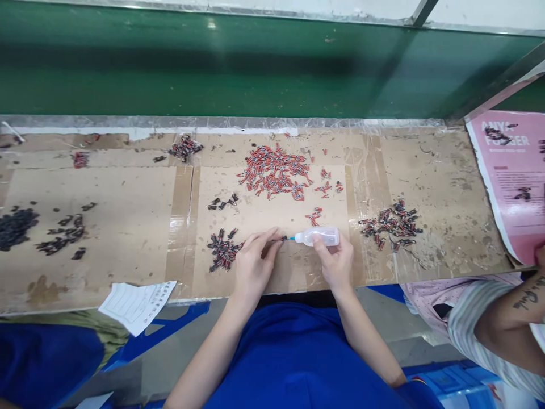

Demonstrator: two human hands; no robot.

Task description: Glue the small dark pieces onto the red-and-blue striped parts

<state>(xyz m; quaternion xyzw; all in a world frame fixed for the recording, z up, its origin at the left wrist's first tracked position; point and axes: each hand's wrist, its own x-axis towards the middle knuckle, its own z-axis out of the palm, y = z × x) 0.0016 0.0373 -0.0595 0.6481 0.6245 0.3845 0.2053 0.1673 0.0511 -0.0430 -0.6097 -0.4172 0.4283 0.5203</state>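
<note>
Cardboard bench [140,204]: left hand [254,258] pinches dark piece [284,238], right hand [337,260] grips bottle [307,236]; I judge black-red cluster [223,251] left of bottle done, red pile [275,169] beyond pending.

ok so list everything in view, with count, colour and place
squeeze bottle: 1, translucent with teal tip, in right hand
small dark piece: 1, dark, between left hand and bottle tip
red pieces: many, red, bench middle
red-and-black pieces: many, mixed, piles either side of the hands
black pieces: many, black, far left
cardboard: count unclear, brown, covering bench
paper sheet: 1, white, near edge, left
poster: 1, pink, far right
panel: 1, green, behind bench
co-worker's arm: 1, bare, right edge
hands: 2, bare, centre
</note>
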